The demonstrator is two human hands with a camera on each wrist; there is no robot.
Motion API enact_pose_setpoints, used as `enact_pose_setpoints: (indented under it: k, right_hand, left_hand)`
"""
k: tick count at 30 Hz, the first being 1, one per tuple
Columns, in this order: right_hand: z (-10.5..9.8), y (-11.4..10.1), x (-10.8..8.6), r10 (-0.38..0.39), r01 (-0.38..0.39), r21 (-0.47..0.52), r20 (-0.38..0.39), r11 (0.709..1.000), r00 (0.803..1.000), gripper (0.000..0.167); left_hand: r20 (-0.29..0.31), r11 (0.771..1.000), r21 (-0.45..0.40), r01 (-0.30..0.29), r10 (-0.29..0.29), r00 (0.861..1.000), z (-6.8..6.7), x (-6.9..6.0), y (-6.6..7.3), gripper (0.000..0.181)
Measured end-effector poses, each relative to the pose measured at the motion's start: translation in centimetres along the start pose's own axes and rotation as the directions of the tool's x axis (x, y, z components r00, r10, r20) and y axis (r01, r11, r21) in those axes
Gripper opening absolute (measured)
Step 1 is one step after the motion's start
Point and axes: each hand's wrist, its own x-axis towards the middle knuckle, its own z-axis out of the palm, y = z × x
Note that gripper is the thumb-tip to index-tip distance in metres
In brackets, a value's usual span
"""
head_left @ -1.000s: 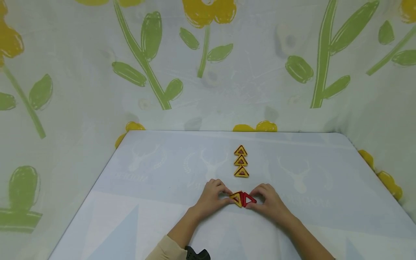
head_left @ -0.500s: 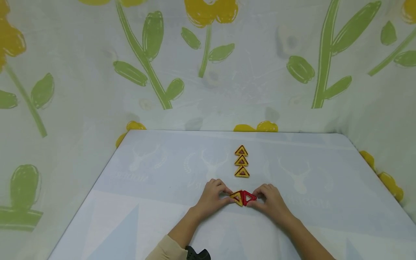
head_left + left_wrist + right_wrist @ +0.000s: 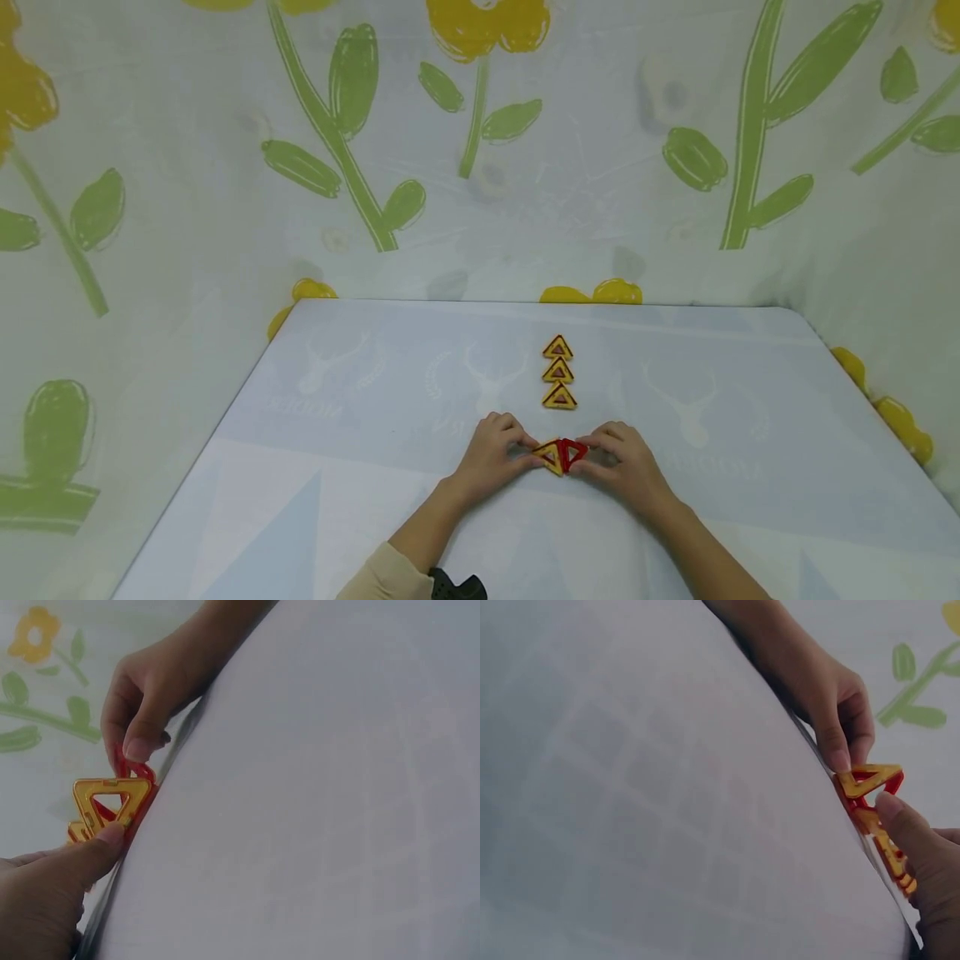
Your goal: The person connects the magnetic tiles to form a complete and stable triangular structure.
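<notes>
My left hand (image 3: pixel 491 454) pinches a yellow triangular magnetic tile (image 3: pixel 111 782) between thumb and fingers, low over the table. A red triangular magnetic tile (image 3: pixel 565 457) meets it edge to edge on the right. My right hand (image 3: pixel 624 467) pinches the outer corner of that red tile. In the head view the red tile looks tilted, its outer point drawn inward. Some red also shows behind the yellow tile in the left wrist view. Fingertips partly hide both tiles.
Beyond the hands, three yellow triangular tiles (image 3: pixel 559 405) with reddish inner parts lie in a column on the pale patterned table (image 3: pixel 360 375). A flower-print cloth (image 3: pixel 562 183) hangs behind the table's far edge and along its sides.
The red tile has tilted, its outer corner coming inward, and looks narrower. My right hand has shifted slightly left with it. My left hand has stayed nearly still.
</notes>
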Motion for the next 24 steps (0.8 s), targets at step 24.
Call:
enact_pose_setpoints:
  k: [24]
  right_hand:
    - [0.54, 0.30, -0.03, -0.031, 0.031, -0.009, 0.069, 0.999, 0.997, 0.026]
  left_hand:
    - [-0.070, 0.995, 0.097, -0.016, 0.023, 0.997, 0.94, 0.42, -0.29, 0.021]
